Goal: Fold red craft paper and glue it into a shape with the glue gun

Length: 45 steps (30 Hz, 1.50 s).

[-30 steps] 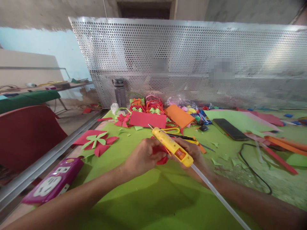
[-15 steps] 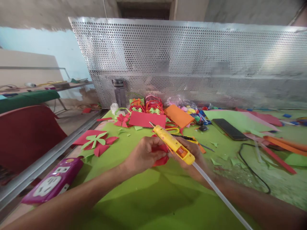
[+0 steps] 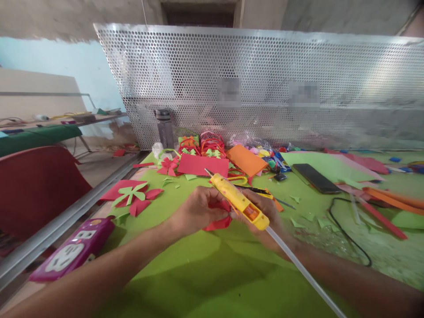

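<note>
My left hand (image 3: 194, 213) pinches a folded red craft-sheet piece (image 3: 217, 224) low over the green table. Its fingers cover much of the piece, so its full shape is hidden. In my right hand (image 3: 265, 205) is a yellow glue gun (image 3: 236, 196), its nozzle pointing up and to the left. A long translucent glue stick (image 3: 300, 265) sticks out of the gun's rear. The right fingertips meet the red piece beside the left fingers, partly hidden behind the gun. Just beyond lie scissors (image 3: 239, 180) with yellow handles and a flat red sheet (image 3: 202, 165).
Red and green flower cut-outs (image 3: 130, 194) lie at the left, above a purple power strip (image 3: 74, 249). Small decorated baskets (image 3: 212, 143) and a bottle (image 3: 164, 130) stand at the back before a perforated metal panel (image 3: 198, 66). A phone (image 3: 314, 178) and black cable (image 3: 351, 236) are at right.
Both hands have shifted very slightly left with the glue gun and the red piece. The red piece's lower edge has tilted a little; the grips look the same.
</note>
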Available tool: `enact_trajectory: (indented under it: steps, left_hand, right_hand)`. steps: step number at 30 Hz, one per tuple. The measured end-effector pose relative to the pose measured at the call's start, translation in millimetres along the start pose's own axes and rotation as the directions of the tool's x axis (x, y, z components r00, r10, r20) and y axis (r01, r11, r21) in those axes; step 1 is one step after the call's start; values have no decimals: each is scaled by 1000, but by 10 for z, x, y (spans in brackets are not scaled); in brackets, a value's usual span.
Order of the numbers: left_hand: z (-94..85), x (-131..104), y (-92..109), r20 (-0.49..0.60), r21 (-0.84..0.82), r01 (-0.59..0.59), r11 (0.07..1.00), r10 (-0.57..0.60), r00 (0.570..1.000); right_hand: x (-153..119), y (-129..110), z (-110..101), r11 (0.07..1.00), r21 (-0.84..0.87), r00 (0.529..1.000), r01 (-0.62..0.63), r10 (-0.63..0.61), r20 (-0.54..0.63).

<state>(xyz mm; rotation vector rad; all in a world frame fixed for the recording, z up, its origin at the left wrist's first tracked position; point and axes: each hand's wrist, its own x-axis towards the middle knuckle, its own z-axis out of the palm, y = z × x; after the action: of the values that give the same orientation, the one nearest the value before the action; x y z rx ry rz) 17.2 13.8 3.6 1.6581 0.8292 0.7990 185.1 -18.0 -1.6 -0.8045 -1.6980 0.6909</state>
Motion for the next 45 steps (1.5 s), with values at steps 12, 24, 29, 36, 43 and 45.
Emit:
enact_trajectory:
  steps: [12,24,29,36,43,45]
  left_hand:
    - [10,3,54,9,-170,80,982,-80,997]
    - [-103,-34,175,8,-150,139,979,-139,990]
    - [-83,-23,154,63,-164,126,978,-118,991]
    - [-36,10,85,-1,-115,133,984,-134,991]
    - [23,9,94,-37,-142,86,986,-92,995]
    - [2,6,93,-47,-118,65,991,-71,996]
  right_hand:
    - [9,45,-20,999,21,1000,26,-26,11]
    - [65,-39,-66,999,25,994,-24,21,107]
    - [45,-18,-52,999,33,997,-43,41,71]
    - [38,-47,-42,997,44,997,-61,58,55]
    - [32,-38,-13,999,27,999,-29,28,28]
    - [37,-28,-22,999,32,999,-39,38,13]
